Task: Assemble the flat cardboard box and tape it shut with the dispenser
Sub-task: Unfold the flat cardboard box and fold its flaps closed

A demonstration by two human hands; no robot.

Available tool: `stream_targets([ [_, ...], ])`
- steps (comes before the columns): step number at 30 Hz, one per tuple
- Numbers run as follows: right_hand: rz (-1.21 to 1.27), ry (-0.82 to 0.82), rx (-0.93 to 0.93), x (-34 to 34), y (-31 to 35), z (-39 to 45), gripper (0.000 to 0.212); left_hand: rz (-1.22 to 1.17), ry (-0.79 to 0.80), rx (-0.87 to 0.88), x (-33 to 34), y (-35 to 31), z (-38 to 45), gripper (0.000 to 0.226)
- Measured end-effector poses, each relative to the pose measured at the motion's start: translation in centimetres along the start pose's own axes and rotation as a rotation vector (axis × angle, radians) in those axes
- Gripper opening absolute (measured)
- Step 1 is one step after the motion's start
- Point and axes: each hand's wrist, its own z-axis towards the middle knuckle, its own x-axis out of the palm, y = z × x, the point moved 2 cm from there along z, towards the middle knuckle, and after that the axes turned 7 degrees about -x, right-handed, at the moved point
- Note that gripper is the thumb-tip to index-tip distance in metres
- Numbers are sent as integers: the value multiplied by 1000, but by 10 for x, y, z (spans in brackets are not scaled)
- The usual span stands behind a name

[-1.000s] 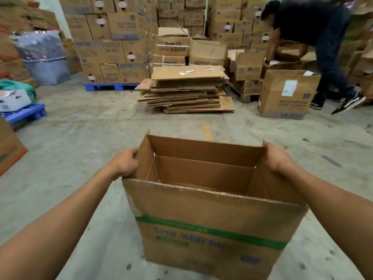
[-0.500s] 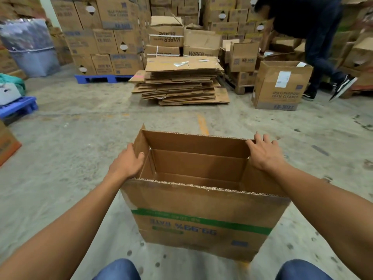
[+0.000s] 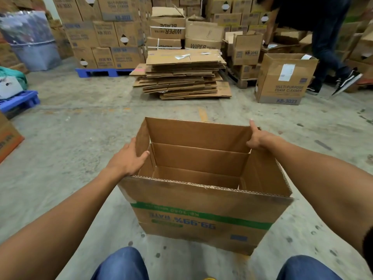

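Note:
A brown cardboard box [image 3: 201, 215] with a green stripe and upside-down blue print stands on the concrete floor in front of my knees. It is squared up, with all its upper flaps standing upright and its inside bare. My left hand [image 3: 129, 158] grips the left side flap, thumb inside the box. My right hand [image 3: 257, 137] rests on the top of the right side flap near the far corner, index finger stretched out and the other fingers curled. No tape dispenser is in view.
A pile of flattened cartons [image 3: 183, 75] lies ahead on the floor. Stacked boxes on a blue pallet [image 3: 103, 72] fill the back. An open foam-cleaner box [image 3: 284, 79] stands at right, beside another person's legs [image 3: 331, 57]. A blue pallet [image 3: 18, 100] sits at left.
The box has come down onto the floor and nearer to my knees. My left hand slid onto the left flap, thumb inside; my right hand shifted toward the far right corner.

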Motion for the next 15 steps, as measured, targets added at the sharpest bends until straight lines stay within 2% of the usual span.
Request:
stream_targets([
  [2, -19, -18, 13, 6, -2, 1, 98, -10, 21, 2, -1, 0, -5, 89],
  [4, 66, -58, -26, 11, 1, 2, 98, 16, 69, 36, -2, -5, -9, 87],
  [7, 534, -49, -89, 1, 4, -8, 102, 79, 297, 125, 5, -38, -20, 80],
  [10, 941, -5, -119, -2, 9, -23, 90, 163, 513, 139, 27, -70, -25, 60],
  [12, 1033, -6, -162, 8, 24, -33, 83, 249, 651, 131, 36, -83, -29, 76],
  [15, 1090, -3, -212, 46, 40, -40, 75, 284, 737, 109, 39, -83, -32, 85],
])
